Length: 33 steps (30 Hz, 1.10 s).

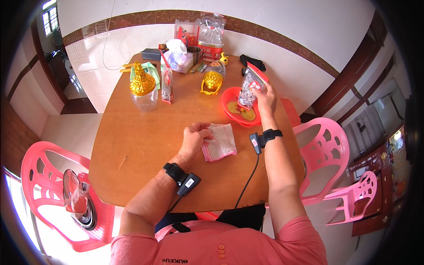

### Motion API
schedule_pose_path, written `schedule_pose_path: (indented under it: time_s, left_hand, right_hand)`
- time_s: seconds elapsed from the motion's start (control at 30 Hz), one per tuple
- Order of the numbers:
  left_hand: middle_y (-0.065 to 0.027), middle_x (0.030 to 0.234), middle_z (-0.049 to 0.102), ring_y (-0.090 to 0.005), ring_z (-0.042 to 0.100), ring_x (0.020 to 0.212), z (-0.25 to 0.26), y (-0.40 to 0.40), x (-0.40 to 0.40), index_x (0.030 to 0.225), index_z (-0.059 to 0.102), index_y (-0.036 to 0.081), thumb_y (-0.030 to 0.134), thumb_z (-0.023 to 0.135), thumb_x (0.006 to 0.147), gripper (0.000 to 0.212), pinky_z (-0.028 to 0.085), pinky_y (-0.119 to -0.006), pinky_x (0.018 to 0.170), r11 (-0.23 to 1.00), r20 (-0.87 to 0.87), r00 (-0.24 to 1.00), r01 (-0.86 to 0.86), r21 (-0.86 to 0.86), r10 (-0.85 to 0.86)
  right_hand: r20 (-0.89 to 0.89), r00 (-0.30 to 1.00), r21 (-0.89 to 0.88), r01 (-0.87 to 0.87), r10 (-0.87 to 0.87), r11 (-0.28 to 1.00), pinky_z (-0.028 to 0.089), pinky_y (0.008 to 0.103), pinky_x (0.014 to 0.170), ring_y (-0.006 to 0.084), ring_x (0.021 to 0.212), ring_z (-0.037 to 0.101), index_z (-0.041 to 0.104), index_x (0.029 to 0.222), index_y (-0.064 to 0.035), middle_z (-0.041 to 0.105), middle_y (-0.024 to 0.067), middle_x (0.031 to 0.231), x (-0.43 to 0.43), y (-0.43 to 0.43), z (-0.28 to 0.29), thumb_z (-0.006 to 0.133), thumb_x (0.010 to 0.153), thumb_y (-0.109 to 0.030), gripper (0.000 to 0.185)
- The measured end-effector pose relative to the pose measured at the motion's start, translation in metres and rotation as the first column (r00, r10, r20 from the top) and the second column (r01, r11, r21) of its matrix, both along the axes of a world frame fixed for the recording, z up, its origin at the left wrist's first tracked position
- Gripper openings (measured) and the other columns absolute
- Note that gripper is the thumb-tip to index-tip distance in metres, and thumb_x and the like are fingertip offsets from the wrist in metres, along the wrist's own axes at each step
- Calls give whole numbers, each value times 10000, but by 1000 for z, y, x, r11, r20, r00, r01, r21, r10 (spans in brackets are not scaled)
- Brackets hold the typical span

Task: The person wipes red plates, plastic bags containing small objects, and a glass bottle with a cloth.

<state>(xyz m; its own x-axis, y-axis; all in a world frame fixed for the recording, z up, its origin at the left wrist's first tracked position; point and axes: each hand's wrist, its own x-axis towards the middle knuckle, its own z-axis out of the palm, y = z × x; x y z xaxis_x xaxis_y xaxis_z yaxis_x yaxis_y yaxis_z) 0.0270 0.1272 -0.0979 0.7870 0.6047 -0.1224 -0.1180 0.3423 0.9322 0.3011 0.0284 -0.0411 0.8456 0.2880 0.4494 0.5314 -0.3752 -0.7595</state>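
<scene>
My right hand (266, 97) grips a clear pouch (250, 89) with a red top band, full of small greyish pieces. The pouch is tilted over the red plastic trays (229, 114), which are stacked and bear a yellow print inside. Near the table's middle, my left hand (195, 137) has curled fingers at the left edge of a folded white cloth (220, 142) with pink trim. Its thumb lies over the cloth, but whether the fingers pinch it is hidden.
On the wooden table (142, 179) stand a clear jar with a gold lid (143, 86), another pouch (167, 82), a tissue pack (179, 59) and a gold-and-clear container (212, 79) lying down. Bagged goods (211, 36) lean at the wall. Pink chairs (326, 149) flank the table.
</scene>
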Motion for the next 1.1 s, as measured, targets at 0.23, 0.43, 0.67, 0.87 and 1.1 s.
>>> schedule_pose_path:
  time_s: [0.23, 0.43, 0.67, 0.87, 1.1]
  left_hand:
    - [-84, 877, 663, -136, 638, 759, 0, 1, -2, 1174, 586, -74, 71, 646, 840, 369, 498, -235, 625, 1000, -8, 1000, -1, 3, 1]
    - [-86, 878, 662, -142, 634, 762, 0, 0, -1, 1178, 583, -82, 64, 643, 830, 381, 497, -247, 644, 1000, -21, 1000, 5, 1, -5]
    - [-90, 876, 662, -142, 629, 743, -4, 3, 0, 1170, 585, -89, 63, 641, 828, 378, 497, -242, 638, 1000, -17, 1000, -9, 11, 9]
    - [-91, 845, 664, -139, 631, 741, -3, -2, 6, 1174, 588, -98, 59, 639, 824, 387, 497, -240, 636, 1000, 1, 1000, 6, 11, -6]
    - [-85, 822, 663, -134, 636, 729, -5, 2, 1, 1169, 604, -87, 56, 627, 824, 375, 499, -243, 611, 998, -16, 999, -31, 53, 32]
  right_hand:
    - [-455, 872, 325, -23, 178, 945, 538, 324, 533, 175, 733, 644, 651, 1202, -74, 690, 75, 979, 3, 7, 5, 665, 896, -297, 378]
    - [-338, 916, 438, -48, 214, 898, 512, 292, 496, 117, 636, 577, 652, 1206, -70, 662, 39, 937, 10, -2, 5, 643, 921, -274, 350]
    - [-284, 934, 216, -157, 215, 964, 430, 237, 501, 72, 562, 504, 607, 1288, -55, 655, 27, 834, 10, -11, -10, 664, 896, -231, 434]
    - [-134, 989, 246, -22, 57, 969, 438, 230, 520, 88, 631, 549, 612, 1223, -21, 657, 48, 920, 26, -27, -19, 689, 872, -142, 379]
    - [-355, 815, 401, -309, 457, 862, 452, 200, 550, 86, 625, 609, 670, 994, -42, 668, 45, 792, -114, -9, 37, 645, 896, -145, 145]
